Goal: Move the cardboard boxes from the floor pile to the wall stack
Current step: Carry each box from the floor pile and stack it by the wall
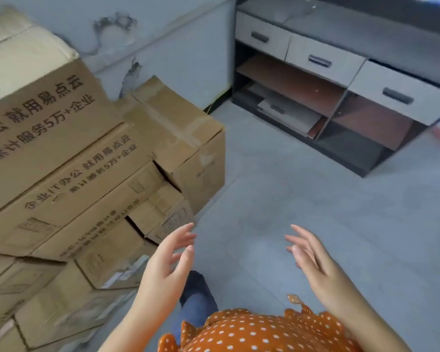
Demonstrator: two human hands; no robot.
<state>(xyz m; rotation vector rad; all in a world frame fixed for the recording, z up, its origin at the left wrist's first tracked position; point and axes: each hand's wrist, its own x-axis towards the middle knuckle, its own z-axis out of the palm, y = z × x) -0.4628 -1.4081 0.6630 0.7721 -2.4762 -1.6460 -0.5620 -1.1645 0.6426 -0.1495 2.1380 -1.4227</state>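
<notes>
Both of my hands are free, holding nothing. Left hand (169,260) is up with fingers loosely spread, just in front of the lower boxes of the stack, not touching any that I can see. Right hand (313,257) is out over the grey floor (302,199), fingers relaxed and apart, well clear of the cardboard. The cardboard boxes (69,189) are piled on the left against the pale wall (178,41), several layers, stacked unevenly and tilted in this view. Top box (18,49) is paler than the rest, with no legible print. The two boxes beneath carry dark Chinese print; on the upper one (43,123) I read "办公 就用易点云" and "累计服务5万+企业", on the next (79,184) "企业IT办公 就用易点云" with the same second line. Smaller print and handling symbols lower down are too blurred to read. A separate taped box (183,138) sits on the floor at the right end of the pile, near the wall corner. Some lower boxes are torn or gaping at the corners. Far right: dark shelf unit (341,138) with three pale drawers (323,59) and flat boards on its shelves. Orange polka-dot top (259,334) at frame bottom.
</notes>
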